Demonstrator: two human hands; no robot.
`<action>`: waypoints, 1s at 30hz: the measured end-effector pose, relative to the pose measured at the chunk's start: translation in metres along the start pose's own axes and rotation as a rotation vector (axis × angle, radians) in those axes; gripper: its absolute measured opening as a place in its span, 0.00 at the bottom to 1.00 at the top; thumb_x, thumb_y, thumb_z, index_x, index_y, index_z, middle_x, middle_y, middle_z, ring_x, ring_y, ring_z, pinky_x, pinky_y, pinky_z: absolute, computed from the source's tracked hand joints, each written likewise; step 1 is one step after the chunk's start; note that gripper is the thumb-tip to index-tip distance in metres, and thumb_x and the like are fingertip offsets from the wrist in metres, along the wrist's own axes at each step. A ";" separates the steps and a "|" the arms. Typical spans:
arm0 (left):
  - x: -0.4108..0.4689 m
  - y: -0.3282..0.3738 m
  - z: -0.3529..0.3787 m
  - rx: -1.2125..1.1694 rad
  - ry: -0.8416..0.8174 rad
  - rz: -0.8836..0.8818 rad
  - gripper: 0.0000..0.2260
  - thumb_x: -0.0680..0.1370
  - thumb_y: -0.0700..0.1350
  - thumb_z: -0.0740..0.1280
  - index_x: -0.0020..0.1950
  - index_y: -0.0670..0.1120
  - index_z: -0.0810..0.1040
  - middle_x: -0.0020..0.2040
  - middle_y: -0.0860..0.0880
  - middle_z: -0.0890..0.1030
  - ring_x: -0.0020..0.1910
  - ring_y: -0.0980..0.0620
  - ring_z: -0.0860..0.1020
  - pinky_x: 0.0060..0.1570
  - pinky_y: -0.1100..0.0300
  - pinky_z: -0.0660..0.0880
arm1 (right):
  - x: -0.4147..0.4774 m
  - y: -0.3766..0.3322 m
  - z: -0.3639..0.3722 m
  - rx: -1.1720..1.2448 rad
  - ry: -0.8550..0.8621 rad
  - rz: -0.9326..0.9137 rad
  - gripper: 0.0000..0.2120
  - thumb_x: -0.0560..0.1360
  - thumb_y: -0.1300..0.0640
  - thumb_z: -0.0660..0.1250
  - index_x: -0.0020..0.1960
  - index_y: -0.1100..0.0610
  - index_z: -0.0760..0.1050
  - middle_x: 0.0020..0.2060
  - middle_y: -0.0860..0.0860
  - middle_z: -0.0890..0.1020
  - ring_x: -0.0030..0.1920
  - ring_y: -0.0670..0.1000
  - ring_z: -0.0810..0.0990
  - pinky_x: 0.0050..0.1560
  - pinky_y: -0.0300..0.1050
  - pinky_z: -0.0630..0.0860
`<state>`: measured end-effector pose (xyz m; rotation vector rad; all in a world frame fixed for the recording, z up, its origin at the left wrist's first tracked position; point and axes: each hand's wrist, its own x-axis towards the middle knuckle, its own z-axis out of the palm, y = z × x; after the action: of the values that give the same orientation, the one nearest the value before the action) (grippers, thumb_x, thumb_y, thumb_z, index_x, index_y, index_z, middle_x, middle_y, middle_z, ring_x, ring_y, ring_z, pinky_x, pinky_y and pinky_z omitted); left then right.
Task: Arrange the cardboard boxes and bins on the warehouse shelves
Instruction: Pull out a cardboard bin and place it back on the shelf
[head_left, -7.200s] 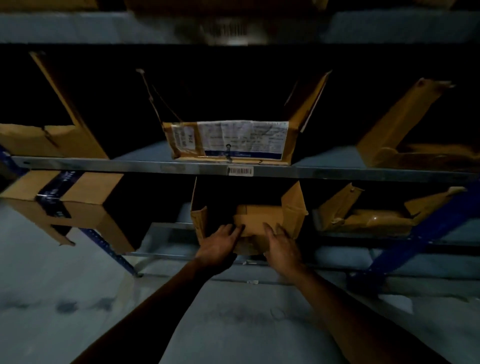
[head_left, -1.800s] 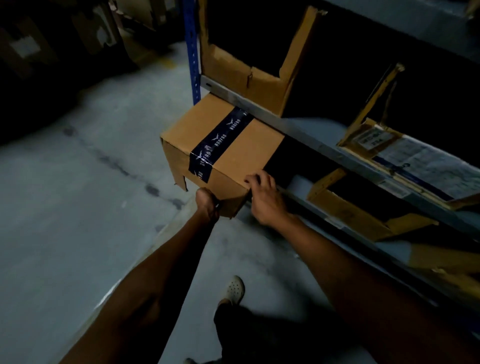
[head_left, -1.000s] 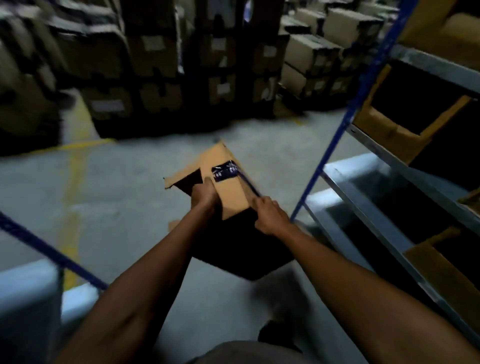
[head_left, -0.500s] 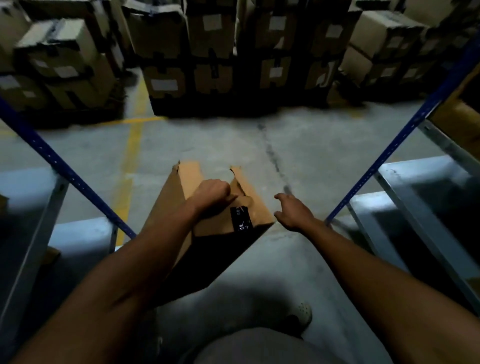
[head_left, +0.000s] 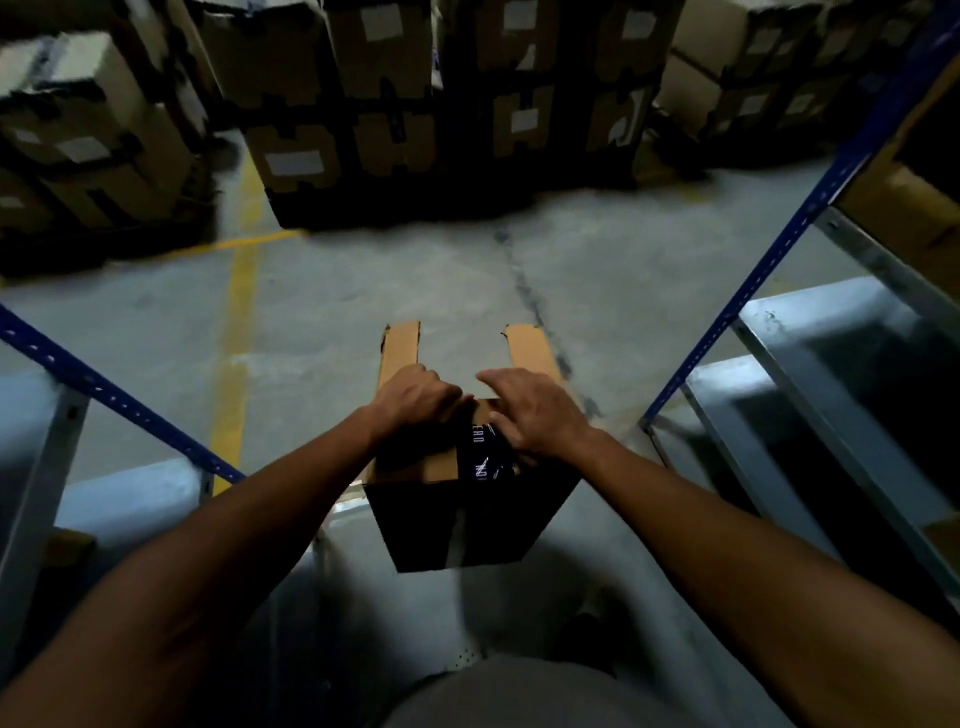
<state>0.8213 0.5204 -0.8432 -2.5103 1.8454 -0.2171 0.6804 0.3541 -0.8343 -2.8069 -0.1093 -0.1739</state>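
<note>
Concrete floor (head_left: 322, 291) runs under the cardboard box (head_left: 415, 467), apparently held clear of it. Left hand (head_left: 415, 400) curls over the box's top edge, gripping; right hand (head_left: 535, 415) lies across the dark tape (head_left: 483, 457) — whether it grips cannot be told. Risk: a one-sided hold lets the box tilt; its torn flaps (head_left: 400, 348) may snag. Blue uprights (head_left: 769, 265) flank the box; beyond it, open floor up to stacked cartons (head_left: 441, 104).

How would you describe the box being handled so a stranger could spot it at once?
Look at the concrete aisle between the two blue-posted racks. At its near end is one cardboard box under the left hand and right hand. Unlike the labelled stacks beyond, it wears dark printed tape and has two open flaps.
</note>
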 end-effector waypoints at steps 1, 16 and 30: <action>0.005 0.000 -0.001 0.014 0.055 0.038 0.20 0.79 0.50 0.56 0.28 0.46 0.72 0.19 0.46 0.70 0.18 0.44 0.71 0.27 0.58 0.73 | 0.005 -0.007 -0.002 0.014 -0.070 0.013 0.27 0.74 0.48 0.60 0.71 0.55 0.67 0.60 0.57 0.79 0.57 0.59 0.78 0.53 0.52 0.75; 0.046 0.008 -0.024 -0.244 0.277 -0.659 0.23 0.73 0.60 0.64 0.60 0.46 0.71 0.58 0.42 0.71 0.61 0.41 0.67 0.57 0.42 0.69 | 0.007 -0.013 -0.023 -0.138 -0.038 0.128 0.16 0.76 0.44 0.59 0.49 0.57 0.75 0.40 0.60 0.82 0.40 0.61 0.80 0.37 0.49 0.74; 0.082 0.053 -0.026 -0.717 -0.091 -0.921 0.10 0.75 0.45 0.66 0.54 0.46 0.70 0.53 0.41 0.78 0.52 0.39 0.77 0.48 0.49 0.76 | -0.030 0.016 -0.043 -0.250 0.171 0.488 0.11 0.77 0.50 0.59 0.56 0.54 0.71 0.52 0.55 0.76 0.50 0.58 0.76 0.47 0.50 0.72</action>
<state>0.7923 0.4281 -0.8142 -3.5702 0.6372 0.6609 0.6473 0.3237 -0.8031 -2.9426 0.6722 -0.3257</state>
